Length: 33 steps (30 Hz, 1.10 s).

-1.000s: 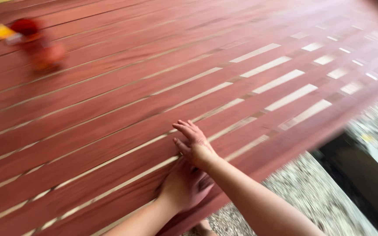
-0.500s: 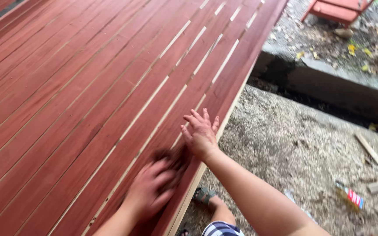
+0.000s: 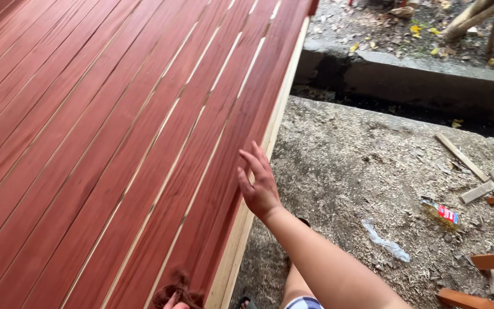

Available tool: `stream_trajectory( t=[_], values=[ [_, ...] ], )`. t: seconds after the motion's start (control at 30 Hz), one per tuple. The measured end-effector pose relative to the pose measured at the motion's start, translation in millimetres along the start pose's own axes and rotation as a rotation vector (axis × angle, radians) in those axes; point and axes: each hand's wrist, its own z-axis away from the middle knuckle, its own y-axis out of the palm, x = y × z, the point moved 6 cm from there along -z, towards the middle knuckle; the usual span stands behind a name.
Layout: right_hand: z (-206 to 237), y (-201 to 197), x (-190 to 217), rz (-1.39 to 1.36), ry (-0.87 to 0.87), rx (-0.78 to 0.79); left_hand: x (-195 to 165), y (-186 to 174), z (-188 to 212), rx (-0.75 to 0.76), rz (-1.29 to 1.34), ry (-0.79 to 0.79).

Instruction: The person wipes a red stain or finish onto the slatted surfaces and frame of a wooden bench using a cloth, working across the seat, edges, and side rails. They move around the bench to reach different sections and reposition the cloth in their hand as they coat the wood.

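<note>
Right hand (image 3: 260, 186) hovers with its fingers spread and loose, holding nothing, just at the outer edge of the red-brown stained wooden slat deck (image 3: 115, 131). Low at the picture's bottom edge, the left hand (image 3: 174, 302) is only partly visible and pinches a dark brownish wad of rag (image 3: 178, 289) that rests on the slats close to that same edge. Every slat to the left of the right hand and ahead of it already shows an even reddish coat, so the staining looks largely done; the pale bare wood side edge (image 3: 251, 212) just below the right hand appears uncoated. To the right of that hand lies sawdust-strewn ground (image 3: 361, 171) with wood offcuts.
</note>
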Motion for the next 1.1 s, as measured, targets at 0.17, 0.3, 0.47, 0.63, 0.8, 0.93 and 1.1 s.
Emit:
stream_trajectory(
  t=[0.17, 0.3, 0.47, 0.63, 0.8, 0.93, 1.1],
  values=[
    [-7.9, -54.7, -60.2, 0.008, 0.132, 0.005, -54.5, 0.1, -95.0, -0.046, -0.003, 0.085],
    [-31.6, -103.3, -120.9, 0.015, 0.226, -0.034, -86.6, 9.4, -253.8, 0.152, 0.006, 0.079],
    [-67.7, -163.0, -190.5, 0.087, 0.318, 0.031, -110.0, 72.4, -487.6, 0.159, -0.154, 0.073],
    [-84.8, -219.5, -236.1, 0.184, 0.474, 0.1, -123.4, 130.9, -665.7, 0.267, -0.266, -0.029],
    [-88.8, -240.0, -259.5, 0.25, 0.627, 0.166, -124.3, 151.3, -706.2, 0.479, -0.412, -0.13],
    [-91.6, -229.5, -256.2, 0.302, 0.536, 0.174, -121.6, 140.3, -654.1, 0.483, -0.544, 0.05],
    [-97.4, -189.4, -222.9, 0.307, 0.288, 0.203, -124.6, 104.2, -521.5, 0.568, -0.658, 0.201]
  ],
)
